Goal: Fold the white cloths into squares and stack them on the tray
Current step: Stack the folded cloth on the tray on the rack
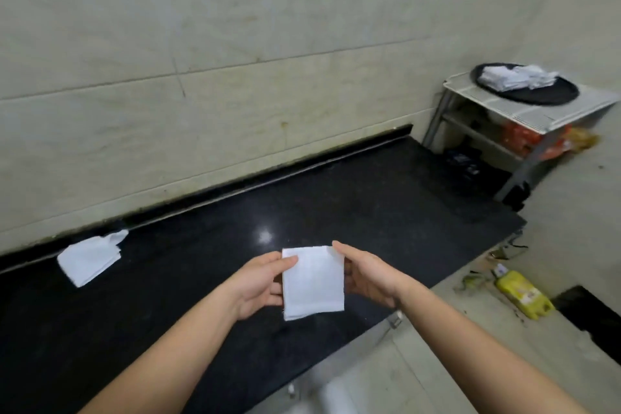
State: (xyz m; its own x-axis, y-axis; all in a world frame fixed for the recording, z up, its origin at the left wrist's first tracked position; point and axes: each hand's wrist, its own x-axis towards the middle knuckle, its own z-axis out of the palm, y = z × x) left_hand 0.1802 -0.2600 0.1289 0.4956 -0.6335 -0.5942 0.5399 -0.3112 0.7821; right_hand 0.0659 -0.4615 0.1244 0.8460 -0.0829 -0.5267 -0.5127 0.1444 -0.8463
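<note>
Now, 2 hands and 1 folded white cloth (313,281) between them, held above the front part of the black desk (336,195). Left hand (260,282) pinches the cloth's left edge, thumb on top near the upper corner, fingers (275,292) curled under. Right hand (368,274) pinches the right edge the same way, thumb on top, other fingers behind the cloth. The cloth is approx. square.

1 second cloth (89,260), loosely folded, lies on the desk far left, close to the tiled wall (235,77).

1 round black tray (537,96) sits on a white rack (531,116) at the desk's far right end, well apart from the hands. On it is a pile of cloths (517,77); how many I cannot count, too blurred.

Under the rack top are orange packets (524,139), writing not readable. On the floor (470,329) at right lies 1 yellow container (524,294) w/ a label, text too small to read.
</note>
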